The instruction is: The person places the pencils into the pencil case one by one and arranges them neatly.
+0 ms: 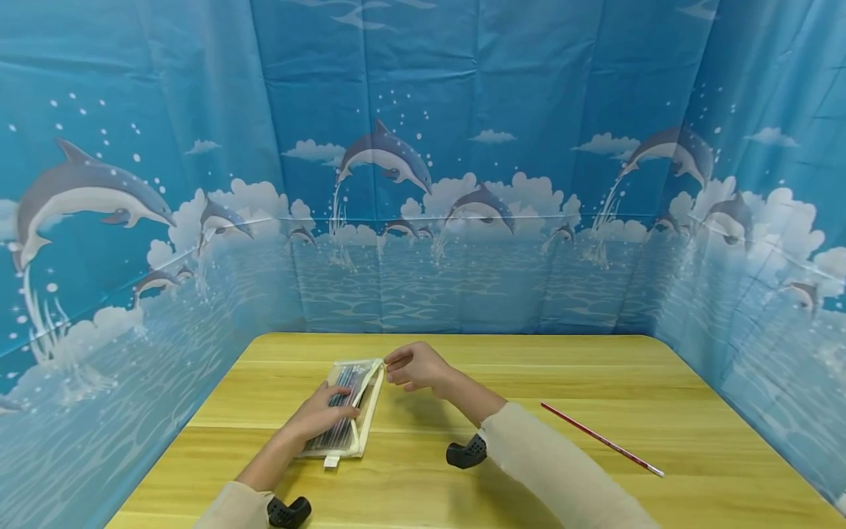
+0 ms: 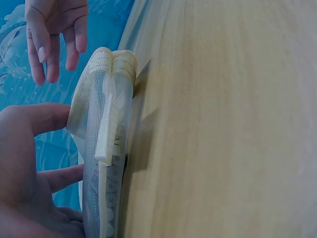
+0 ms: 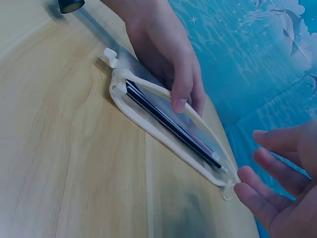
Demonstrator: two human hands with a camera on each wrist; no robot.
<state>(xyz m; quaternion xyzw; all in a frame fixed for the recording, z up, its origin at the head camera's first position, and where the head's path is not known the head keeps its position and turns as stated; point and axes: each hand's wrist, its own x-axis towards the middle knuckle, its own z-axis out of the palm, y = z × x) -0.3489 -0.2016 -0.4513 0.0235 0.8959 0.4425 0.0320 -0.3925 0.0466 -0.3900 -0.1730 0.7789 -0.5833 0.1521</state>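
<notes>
A pencil case (image 1: 342, 444) with clear mesh sides and cream zip edging lies on the table, its long zipped side gaping. Inside, dark pens or pencils (image 3: 171, 126) lie lengthwise. My left hand (image 1: 320, 419) rests on its upper face, fingers fairly straight and spread, thumb at the cream edge of the opening. By the far corner of the case, my right hand (image 1: 418, 366) hovers with loosely bent fingers and nothing held. Its fingertips (image 3: 242, 188) are right beside the zip's end. A small cream tab (image 1: 331, 462) sticks out at the near end.
A red pencil (image 1: 601, 439) with a white end lies slantwise on the wooden table (image 1: 529, 367), to the right of my right forearm. Blue curtains (image 1: 423, 286) printed with dolphins hang behind the table and along both sides.
</notes>
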